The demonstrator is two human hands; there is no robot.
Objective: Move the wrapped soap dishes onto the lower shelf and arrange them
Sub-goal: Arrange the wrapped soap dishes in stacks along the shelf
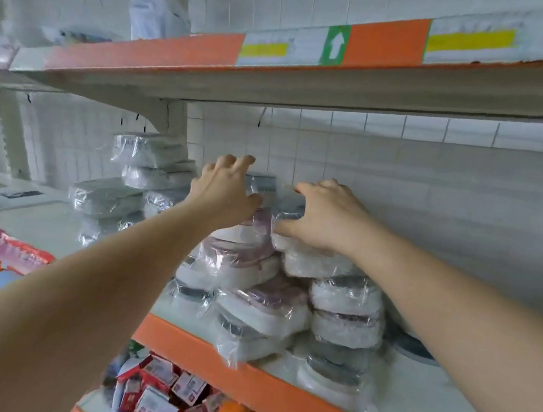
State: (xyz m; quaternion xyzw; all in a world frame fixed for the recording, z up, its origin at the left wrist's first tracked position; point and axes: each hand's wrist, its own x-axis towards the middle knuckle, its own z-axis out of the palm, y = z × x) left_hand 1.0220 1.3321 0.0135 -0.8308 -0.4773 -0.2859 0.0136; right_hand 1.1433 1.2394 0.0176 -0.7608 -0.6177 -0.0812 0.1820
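— While the wrapped soap dishes (272, 292) sit heaped on the orange-edged shelf (273, 389), where are your hands?
— At the heap's top; my right hand (323, 219) grips the topmost pack; my left hand (224, 185) hovers beside it, fingers spread, holding nothing.

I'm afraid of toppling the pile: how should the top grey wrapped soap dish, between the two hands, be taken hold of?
Probably by its two short ends, one hand from each side. The grey soap dish lies flat on top of the pile; the left hand and right hand already flank it. The slippery wrap suggests lifting straight up rather than dragging it forward.
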